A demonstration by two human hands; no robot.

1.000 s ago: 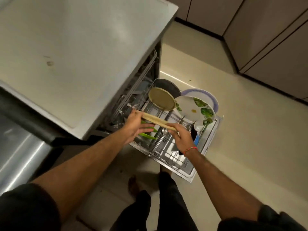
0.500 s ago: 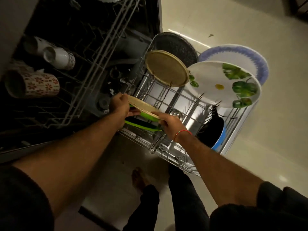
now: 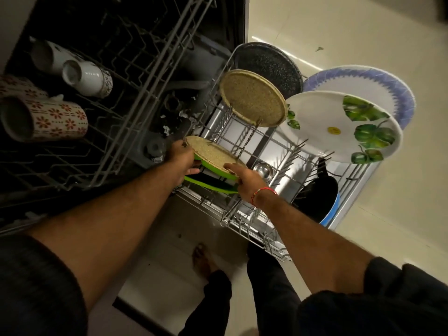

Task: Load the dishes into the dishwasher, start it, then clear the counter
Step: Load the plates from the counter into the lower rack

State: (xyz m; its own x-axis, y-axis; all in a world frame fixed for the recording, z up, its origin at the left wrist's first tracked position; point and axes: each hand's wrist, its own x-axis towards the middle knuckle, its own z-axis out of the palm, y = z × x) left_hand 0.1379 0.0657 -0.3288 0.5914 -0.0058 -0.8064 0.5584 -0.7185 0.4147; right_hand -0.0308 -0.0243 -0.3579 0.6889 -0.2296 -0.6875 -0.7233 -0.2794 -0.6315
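I hold the speckled tan plate [image 3: 212, 152] in both grips, left hand [image 3: 180, 158] and right hand [image 3: 244, 177] curled on its edges, over the lower rack's [image 3: 252, 225] near corner; several plates stand racked; starting and counter-clearing remain.

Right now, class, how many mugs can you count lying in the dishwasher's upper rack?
3. A red-flowered mug lies at the left edge; a white mug lies beyond it; another white mug lies behind that. More may be hidden in the dark.
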